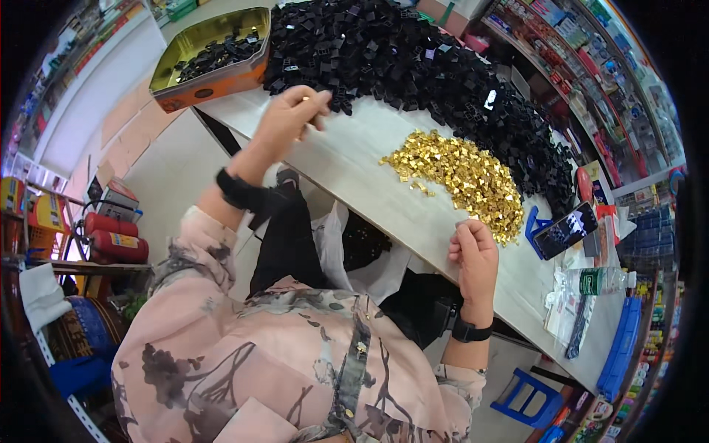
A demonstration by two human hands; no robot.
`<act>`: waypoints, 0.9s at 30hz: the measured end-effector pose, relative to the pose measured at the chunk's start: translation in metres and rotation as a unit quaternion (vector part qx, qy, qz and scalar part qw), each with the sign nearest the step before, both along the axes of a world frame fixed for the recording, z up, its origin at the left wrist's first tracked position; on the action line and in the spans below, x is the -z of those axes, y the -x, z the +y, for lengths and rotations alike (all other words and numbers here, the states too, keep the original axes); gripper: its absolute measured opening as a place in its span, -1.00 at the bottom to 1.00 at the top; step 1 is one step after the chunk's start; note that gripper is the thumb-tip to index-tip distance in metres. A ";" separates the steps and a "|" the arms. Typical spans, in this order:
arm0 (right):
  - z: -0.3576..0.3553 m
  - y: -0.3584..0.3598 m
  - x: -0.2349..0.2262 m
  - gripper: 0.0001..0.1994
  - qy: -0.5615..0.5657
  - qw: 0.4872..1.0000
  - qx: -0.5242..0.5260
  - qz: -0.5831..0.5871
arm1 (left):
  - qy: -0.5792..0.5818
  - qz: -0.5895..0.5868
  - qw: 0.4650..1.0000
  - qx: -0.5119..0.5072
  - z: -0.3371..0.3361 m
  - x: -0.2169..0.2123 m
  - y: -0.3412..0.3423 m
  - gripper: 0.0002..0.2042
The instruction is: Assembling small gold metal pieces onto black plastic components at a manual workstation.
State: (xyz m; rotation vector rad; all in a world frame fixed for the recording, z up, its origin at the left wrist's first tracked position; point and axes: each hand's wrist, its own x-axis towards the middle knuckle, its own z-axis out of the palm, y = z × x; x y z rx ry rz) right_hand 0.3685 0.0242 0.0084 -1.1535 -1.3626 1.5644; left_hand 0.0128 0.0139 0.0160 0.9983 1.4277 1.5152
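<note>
White table (369,159), gold pieces (461,177) beside black parts (413,63)

Mount: your one view comes from the head, the left of two fisheye cameras.
Facing: it looks steeply down over your patterned blouse (295,354) to the bench (384,184).
Nearness: your chest and forearms fill the lower frame; the bench runs diagonally beyond, within arm's reach.
Distortion: straight bench edges and the shop shelves (591,81) bend toward the dark rim.
</note>
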 end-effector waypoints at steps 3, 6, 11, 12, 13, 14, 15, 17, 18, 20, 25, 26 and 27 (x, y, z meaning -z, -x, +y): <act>-0.008 -0.019 -0.006 -0.85 0.027 1.000 -0.006 0.011 | 0.037 0.218 0.975 -0.010 -0.005 0.005 0.023 -0.76; -0.033 -0.067 -0.006 -0.85 0.065 0.994 -0.090 0.021 | 0.033 0.389 0.920 -0.048 -0.008 0.014 0.029 -0.75; -0.096 -0.158 0.038 -0.81 0.138 0.988 0.031 0.058 | -0.008 0.480 0.874 -0.075 0.001 0.029 0.034 -0.75; -0.110 -0.168 0.053 -0.81 0.204 0.977 0.063 0.010 | -0.004 0.477 0.876 -0.072 0.000 0.031 0.040 -0.75; -0.129 -0.180 0.071 -0.81 0.269 0.957 0.101 -0.034 | -0.003 0.475 0.878 -0.063 0.004 0.031 0.041 -0.75; -0.150 -0.195 0.101 -0.79 0.318 0.942 0.107 -0.010 | 0.006 0.479 0.876 -0.054 0.004 0.029 0.040 -0.75; -0.171 -0.208 0.131 -0.78 0.366 0.924 0.111 0.020 | 0.016 0.487 0.872 -0.048 0.004 0.025 0.037 -0.75; -0.209 -0.211 0.172 -0.75 0.401 0.910 0.105 0.032 | 0.015 0.488 0.872 -0.041 0.008 0.031 0.039 -0.74; -0.225 -0.205 0.184 -0.71 0.429 0.899 0.077 0.040 | 0.018 0.491 0.869 -0.056 0.009 0.035 0.043 -0.74; -0.232 -0.164 0.145 -0.61 0.434 0.898 0.043 -0.056 | 0.017 0.496 0.867 -0.045 0.007 0.042 0.053 -0.74; -0.252 -0.166 0.163 -0.63 0.427 0.899 0.044 -0.085 | 0.019 0.503 0.863 -0.052 0.012 0.043 0.054 -0.74; -0.251 -0.168 0.166 -0.63 0.422 0.901 0.040 -0.095 | 0.026 0.501 0.863 -0.059 0.012 0.043 0.053 -0.74; -0.252 -0.171 0.169 -0.63 0.417 0.902 0.036 -0.105 | 0.027 0.505 0.861 -0.057 0.011 0.043 0.052 -0.74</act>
